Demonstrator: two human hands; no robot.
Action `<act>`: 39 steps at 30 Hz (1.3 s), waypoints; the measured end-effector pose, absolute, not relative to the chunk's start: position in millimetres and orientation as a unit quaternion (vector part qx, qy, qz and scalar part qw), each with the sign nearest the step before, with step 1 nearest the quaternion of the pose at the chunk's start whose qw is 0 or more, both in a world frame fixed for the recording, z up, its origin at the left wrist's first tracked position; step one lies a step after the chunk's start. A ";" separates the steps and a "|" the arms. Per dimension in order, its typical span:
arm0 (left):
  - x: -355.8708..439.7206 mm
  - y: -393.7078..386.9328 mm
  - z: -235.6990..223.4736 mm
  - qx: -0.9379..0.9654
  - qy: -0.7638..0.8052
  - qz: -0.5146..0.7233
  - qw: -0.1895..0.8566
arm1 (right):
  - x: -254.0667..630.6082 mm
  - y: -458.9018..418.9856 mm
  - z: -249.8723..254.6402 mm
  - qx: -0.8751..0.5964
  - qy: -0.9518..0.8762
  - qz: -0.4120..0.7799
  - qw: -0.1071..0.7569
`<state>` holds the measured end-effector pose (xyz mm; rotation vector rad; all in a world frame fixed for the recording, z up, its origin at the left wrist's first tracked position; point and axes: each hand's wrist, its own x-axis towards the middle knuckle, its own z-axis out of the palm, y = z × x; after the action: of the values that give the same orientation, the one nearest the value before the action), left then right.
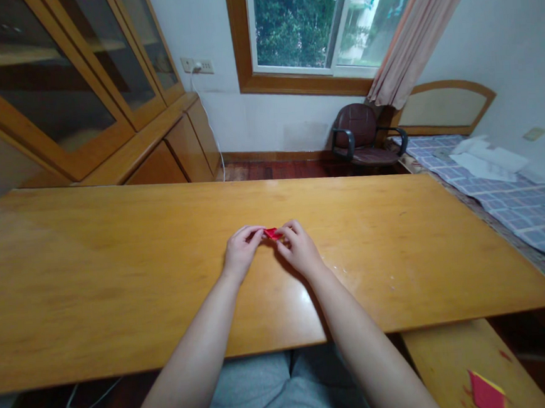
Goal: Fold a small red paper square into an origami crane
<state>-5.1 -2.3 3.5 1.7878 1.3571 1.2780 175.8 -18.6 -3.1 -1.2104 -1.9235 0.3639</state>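
Note:
A small piece of folded red paper [272, 233] is held between my two hands, just above the middle of the wooden table [118, 279]. My left hand [244, 250] pinches its left end between thumb and fingertips. On the other side, my right hand [298, 246] grips the right end, the thumb below and the fingers curled over the top. Fingers cover part of the paper, so its full shape is hidden.
Small pale scraps [338, 269] lie right of my right forearm. At lower right, a lower wooden surface [449, 353] bears a red and yellow piece [486, 393]. Beyond the table are a brown armchair [358, 131], a cabinet [155, 150] and a bed [488, 181].

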 end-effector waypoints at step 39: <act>-2.8 -1.9 0.8 0.654 0.426 0.449 0.435 | 177.5 -24.5 5.8 -0.447 -0.771 0.154 0.427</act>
<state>-2.8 -1.9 0.8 1.6289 1.0613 1.1177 177.5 -24.5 5.8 -1.1158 -1.9266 0.3857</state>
